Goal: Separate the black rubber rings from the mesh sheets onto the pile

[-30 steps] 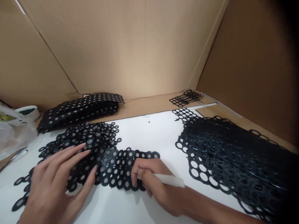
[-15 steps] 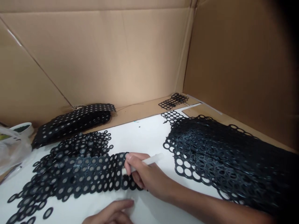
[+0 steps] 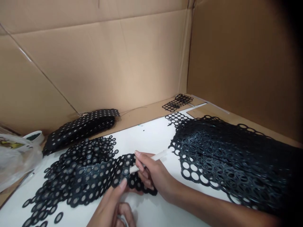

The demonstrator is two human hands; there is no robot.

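A white pen-like tool (image 3: 161, 154) lies in my right hand (image 3: 155, 175), which is closed around it. Its lower tip meets a black disc in a sheet of black rings with pale grey centres (image 3: 101, 175). The right fingers also lie against the sheet's right end; whether they grip it is hidden. My left hand (image 3: 113, 205) pinches the sheet's near edge, thumb on top and a finger showing beneath. Loose black discs (image 3: 59, 217) of the same look lie to the left, several heaped behind and beside the sheet.
A large pile of black open-ring mesh (image 3: 220, 154) covers the right side of the white board (image 3: 144, 134). Behind are a folded dotted black sheet (image 3: 82, 127) and a small mesh piece (image 3: 177, 102). A plastic bag (image 3: 21, 157) and white tub (image 3: 39, 138) stand left. Cardboard walls (image 3: 106, 63) enclose the back.
My left hand has risen from the board and taken hold of the sheet's near edge. The sheet's right end is lifted and bent. The view has shifted slightly.
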